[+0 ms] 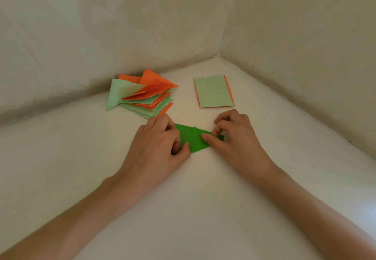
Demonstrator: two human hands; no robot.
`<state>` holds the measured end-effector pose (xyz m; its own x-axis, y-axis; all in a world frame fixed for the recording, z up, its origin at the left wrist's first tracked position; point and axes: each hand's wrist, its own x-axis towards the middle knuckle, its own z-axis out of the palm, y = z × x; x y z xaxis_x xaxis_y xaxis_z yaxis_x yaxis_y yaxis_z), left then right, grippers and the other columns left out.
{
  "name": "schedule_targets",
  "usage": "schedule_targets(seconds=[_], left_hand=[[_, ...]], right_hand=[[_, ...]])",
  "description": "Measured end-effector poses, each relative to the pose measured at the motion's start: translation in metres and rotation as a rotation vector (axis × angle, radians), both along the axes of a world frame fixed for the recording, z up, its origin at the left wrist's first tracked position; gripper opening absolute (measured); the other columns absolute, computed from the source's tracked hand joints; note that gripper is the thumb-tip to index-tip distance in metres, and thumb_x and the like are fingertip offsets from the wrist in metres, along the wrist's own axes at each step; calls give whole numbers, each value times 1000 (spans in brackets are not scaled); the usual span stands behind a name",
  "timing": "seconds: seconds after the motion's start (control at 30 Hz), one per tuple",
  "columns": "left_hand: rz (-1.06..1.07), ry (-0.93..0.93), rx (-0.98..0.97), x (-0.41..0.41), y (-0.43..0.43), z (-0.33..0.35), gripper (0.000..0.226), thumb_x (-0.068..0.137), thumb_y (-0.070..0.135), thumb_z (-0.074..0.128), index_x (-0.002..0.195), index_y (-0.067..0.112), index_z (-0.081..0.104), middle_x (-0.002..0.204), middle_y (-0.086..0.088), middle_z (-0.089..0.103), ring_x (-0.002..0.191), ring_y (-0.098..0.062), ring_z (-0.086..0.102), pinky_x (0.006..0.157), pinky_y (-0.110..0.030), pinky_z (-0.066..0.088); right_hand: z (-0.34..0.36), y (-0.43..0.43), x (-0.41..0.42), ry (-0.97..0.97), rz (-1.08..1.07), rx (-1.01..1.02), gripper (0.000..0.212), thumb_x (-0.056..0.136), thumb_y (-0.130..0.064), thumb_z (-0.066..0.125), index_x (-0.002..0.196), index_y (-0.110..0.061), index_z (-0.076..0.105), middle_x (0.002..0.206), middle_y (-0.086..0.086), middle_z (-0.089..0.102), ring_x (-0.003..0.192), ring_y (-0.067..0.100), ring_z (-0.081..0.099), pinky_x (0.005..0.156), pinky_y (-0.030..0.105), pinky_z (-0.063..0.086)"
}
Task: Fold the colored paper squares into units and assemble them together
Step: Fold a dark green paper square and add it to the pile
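Head view — green paper [195, 140], ends hidden, pinched by left hand [156, 145], right hand [234, 135]. Beyond — folded units [142, 94], flat sheets [213, 91].

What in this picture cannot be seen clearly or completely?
All in the head view.
The left end of the dark green paper lies under the left grip; folds there are hidden.
Its right part is partly covered by the right grip.
In the pile of folded units, layers overlap: no count.
In the stack of paper squares, only the top sheet and orange edges show.
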<state>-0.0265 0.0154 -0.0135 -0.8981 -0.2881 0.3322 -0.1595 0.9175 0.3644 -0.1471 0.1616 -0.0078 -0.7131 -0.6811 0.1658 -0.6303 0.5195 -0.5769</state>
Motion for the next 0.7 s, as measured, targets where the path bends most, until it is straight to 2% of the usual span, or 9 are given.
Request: schedule_targets(seconds=[0.07, 0.17, 0.2, 0.23, 0.3, 0.4, 0.53, 0.67, 0.7], left_hand=[[8, -46, 4, -1, 1, 3, 28, 76, 46, 43, 75, 20, 53, 90, 4, 47, 82, -15, 44, 69, -28, 31], [3, -160, 35, -5, 1, 10, 72, 68, 56, 21, 122, 20, 50, 117, 3, 43, 108, -16, 39, 83, -27, 29], [-4, -181, 28, -7, 2, 11, 79, 66, 58, 17, 129, 21, 47, 122, 4, 40, 114, -15, 35, 87, -27, 27], [-7, -185, 23, -9, 3, 11, 79, 67, 59, 17, 130, 22, 46, 122, 4, 39, 115, -15, 34, 88, -27, 25], [1, -157, 21, -14, 5, 10, 61, 80, 60, 33, 124, 22, 50, 116, 4, 40, 112, -15, 35, 86, -26, 25], [16, -119, 70, -18, 7, 4, 40, 85, 47, 55, 113, 19, 52, 107, 5, 37, 108, -14, 34, 80, -23, 22], [-29, 11, 245, -16, 7, 1, 28, 82, 32, 68, 99, 19, 49, 101, 6, 41, 100, -8, 36, 77, -20, 27], [-75, 103, 579, -12, 11, 11, 31, 81, 20, 72, 97, 27, 46, 90, 13, 54, 85, 0, 50, 72, -11, 37], [-91, 124, 674, -12, 11, 12, 33, 80, 20, 73, 98, 30, 47, 86, 10, 56, 79, 0, 53, 72, -14, 40]], right_hand=[[1, -1, -1, 1, 11, 12, 24, 80, -35, 70, 70, -18, 56, 101, -7, 46, 101, 13, 37, 88, 26, 33], [3, -2, -2, -22, 23, 15, 25, 79, -35, 71, 69, -19, 55, 101, -7, 46, 102, 14, 37, 88, 27, 34], [3, -3, -3, -26, 23, 14, 25, 79, -35, 71, 69, -18, 56, 101, -7, 46, 102, 14, 37, 88, 28, 34], [2, -3, -3, -24, 21, 13, 25, 78, -35, 72, 70, -17, 57, 101, -6, 46, 101, 14, 37, 88, 28, 34], [0, -3, -3, -8, 15, 11, 25, 78, -36, 72, 70, -17, 58, 100, -7, 46, 100, 13, 36, 88, 27, 34], [-2, -3, -3, 13, 13, -4, 26, 77, -36, 73, 69, -17, 57, 99, -7, 46, 98, 13, 36, 86, 26, 34], [-2, -3, -2, 22, 20, -30, 28, 76, -34, 74, 67, -19, 52, 98, -3, 50, 99, 15, 38, 85, 24, 33], [2, 2, 2, -22, 40, -175, 24, 76, -27, 74, 71, -21, 51, 98, -1, 57, 102, 18, 43, 82, 9, 30], [5, 4, 3, -79, 35, -232, 24, 76, -26, 74, 75, -24, 51, 99, -4, 58, 103, 15, 45, 82, 8, 31]])
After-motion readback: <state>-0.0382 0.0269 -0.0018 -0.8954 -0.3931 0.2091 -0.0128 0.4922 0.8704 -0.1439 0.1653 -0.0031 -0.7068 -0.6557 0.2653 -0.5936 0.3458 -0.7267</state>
